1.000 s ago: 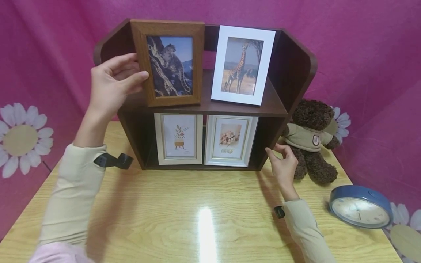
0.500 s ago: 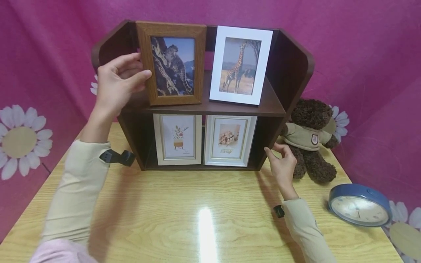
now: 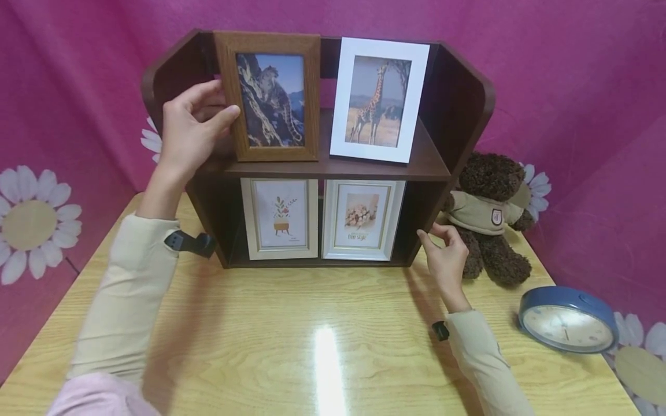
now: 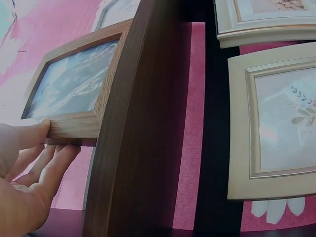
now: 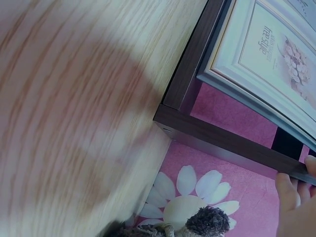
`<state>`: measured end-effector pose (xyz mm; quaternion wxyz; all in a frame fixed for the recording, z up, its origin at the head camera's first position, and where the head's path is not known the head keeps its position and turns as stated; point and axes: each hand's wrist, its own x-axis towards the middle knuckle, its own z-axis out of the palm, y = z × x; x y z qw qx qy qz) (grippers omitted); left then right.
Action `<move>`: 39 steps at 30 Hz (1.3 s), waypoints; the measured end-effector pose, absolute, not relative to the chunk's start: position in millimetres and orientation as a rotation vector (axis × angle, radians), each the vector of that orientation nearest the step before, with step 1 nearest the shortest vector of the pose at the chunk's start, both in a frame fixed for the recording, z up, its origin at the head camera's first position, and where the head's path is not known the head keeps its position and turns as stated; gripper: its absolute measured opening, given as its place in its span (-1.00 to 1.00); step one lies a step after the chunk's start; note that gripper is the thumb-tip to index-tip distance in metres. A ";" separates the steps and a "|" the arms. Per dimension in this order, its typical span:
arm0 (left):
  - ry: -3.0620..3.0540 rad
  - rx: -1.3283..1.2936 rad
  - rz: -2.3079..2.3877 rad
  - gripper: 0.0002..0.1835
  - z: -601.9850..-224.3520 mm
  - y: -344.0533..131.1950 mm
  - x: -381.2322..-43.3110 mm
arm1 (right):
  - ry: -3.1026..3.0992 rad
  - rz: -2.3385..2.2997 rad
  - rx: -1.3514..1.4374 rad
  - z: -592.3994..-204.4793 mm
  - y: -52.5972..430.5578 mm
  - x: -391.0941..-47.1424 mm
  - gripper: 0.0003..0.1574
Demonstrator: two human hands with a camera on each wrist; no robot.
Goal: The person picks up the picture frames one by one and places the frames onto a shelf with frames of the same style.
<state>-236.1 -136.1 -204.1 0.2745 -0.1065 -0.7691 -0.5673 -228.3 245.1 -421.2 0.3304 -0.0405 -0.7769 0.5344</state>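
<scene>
A brown wooden picture frame [image 3: 226, 98] with a snow leopard photo stands at the left of the dark brown shelf's [image 3: 385, 169] upper level. My left hand [image 3: 189, 130] pinches its left edge, thumb on the front and fingers behind, as the left wrist view also shows. To its right leans a white picture frame [image 3: 339, 104] with a giraffe photo. Low on the shelf's right side panel, my right hand [image 3: 447, 260] pinches the front edge between thumb and fingers. Below stand a cream picture frame [image 3: 251, 222] and a white, gold-lined picture frame [image 3: 398, 222].
A brown teddy bear [image 3: 489, 216] in a beige shirt sits against the shelf's right side. Nearer on the right stands a blue clock [image 3: 567, 318]. Pink cloth with daisies [image 3: 33, 225] hangs around the wooden table [image 3: 260, 335].
The left hand has shifted slightly right with the brown picture frame, which stands a little straighter. My right hand keeps its place on the shelf's side panel.
</scene>
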 end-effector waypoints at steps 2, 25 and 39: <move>-2.079 -0.281 -1.523 -0.51 -202.8 -136.2 -236.6 | -2.029 1.400 -0.105 -420.7 244.9 -228.4 -0.73; -2.200 -0.185 -1.592 -0.48 -196.0 -137.4 -251.2 | -2.037 1.435 -0.137 -420.8 244.3 -227.9 -0.77; -2.219 -0.174 -1.598 -0.47 -196.2 -138.9 -251.2 | -2.014 1.433 -0.106 -422.0 244.5 -228.2 -0.75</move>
